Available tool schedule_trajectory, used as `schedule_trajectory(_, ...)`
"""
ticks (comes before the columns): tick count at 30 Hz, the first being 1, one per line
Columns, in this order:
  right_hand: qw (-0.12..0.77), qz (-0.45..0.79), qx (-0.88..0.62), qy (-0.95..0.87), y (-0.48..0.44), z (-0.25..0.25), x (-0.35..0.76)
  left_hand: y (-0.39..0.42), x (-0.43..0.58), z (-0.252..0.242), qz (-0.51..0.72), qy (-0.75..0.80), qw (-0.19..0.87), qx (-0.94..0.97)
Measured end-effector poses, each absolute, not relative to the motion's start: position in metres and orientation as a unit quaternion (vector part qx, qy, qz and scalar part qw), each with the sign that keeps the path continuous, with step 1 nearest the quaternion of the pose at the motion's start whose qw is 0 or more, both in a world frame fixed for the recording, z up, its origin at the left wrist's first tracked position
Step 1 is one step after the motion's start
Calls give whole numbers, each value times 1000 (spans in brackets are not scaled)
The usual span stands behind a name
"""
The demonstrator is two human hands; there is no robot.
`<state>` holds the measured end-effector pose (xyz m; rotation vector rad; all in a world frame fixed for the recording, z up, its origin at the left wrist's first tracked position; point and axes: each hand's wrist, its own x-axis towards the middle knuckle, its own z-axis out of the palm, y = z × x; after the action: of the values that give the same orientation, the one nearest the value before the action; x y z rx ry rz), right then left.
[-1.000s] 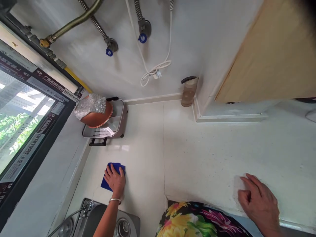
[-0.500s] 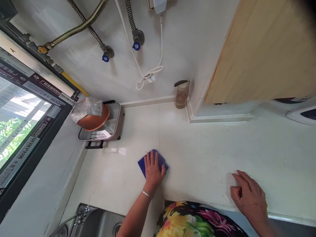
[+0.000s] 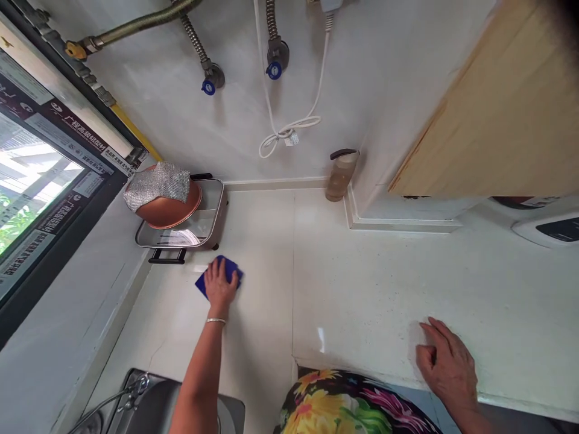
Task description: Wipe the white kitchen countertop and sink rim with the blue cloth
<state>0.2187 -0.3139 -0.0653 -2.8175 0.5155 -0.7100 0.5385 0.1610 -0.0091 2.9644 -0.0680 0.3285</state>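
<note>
My left hand (image 3: 221,286) lies with its fingers spread over a folded blue cloth (image 3: 232,269), pressing it to the white countertop (image 3: 262,253). The cloth shows around the fingers, near the front handle of a rectangular metal electric pan (image 3: 212,232). My right hand (image 3: 450,364) rests by the counter's front edge on the right. Its index and middle fingers reach forward, the thumb stands apart from them, and nothing shows between them. Small dark specks dot the counter between the two hands.
A copper-coloured pan (image 3: 169,211) with a silvery cloth (image 3: 165,182) sits on the electric pan. A steel sink (image 3: 154,398) is at lower left. A brownish jug (image 3: 340,178) stands by the wall corner. A wooden panel (image 3: 493,114) overhangs the right, near a white appliance (image 3: 543,226).
My left hand has slid the blue cloth leftward and slightly away from me, closer to the electric pan. My right hand stays on the counter with little change. The view has shifted somewhat.
</note>
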Motion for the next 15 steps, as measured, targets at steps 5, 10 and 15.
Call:
schedule_trajectory(5, 88, -249, -950, 165, -316, -68, 219, 216, 538, -4, 94, 108, 61, 988)
schedule_trajectory(10, 97, -243, -950, 171, -316, -66, 219, 231, 495, -2, 80, 118, 40, 989)
schedule_trajectory(15, 108, -239, -947, 185, -315, -63, 218, 225, 435, -7, 88, 66, 28, 994)
